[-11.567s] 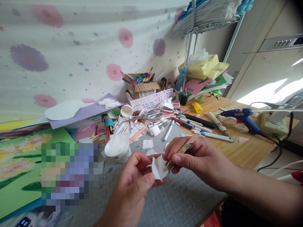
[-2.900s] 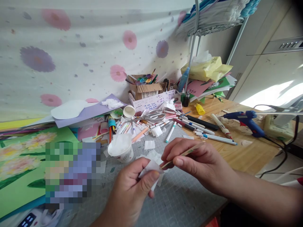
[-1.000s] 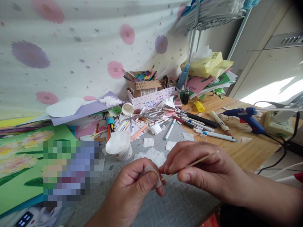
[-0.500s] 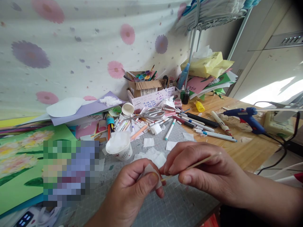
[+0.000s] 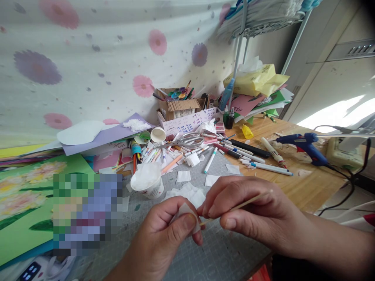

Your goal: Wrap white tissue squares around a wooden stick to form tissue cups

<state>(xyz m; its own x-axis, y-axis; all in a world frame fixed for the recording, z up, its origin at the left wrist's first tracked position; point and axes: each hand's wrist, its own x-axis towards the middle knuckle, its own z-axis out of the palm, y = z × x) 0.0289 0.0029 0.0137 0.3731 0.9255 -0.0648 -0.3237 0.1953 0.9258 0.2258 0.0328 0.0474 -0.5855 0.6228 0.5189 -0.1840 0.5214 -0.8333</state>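
My left hand pinches a small piece of white tissue paper between thumb and fingers. A thin wooden stick lies between the thumb and fingers of my right hand, its lower tip against the tissue by my left thumb. Part of the tissue is hidden behind that thumb. Beyond my hands, a loose pile of white tissue pieces rests on the grey cutting mat. To its left stands a paper cup with white tissue in it.
Markers and scissors lie scattered behind. A blue glue gun with a cord is at the right on the wooden table. At the left lies green paper with flowers. A cardboard box stands at the back.
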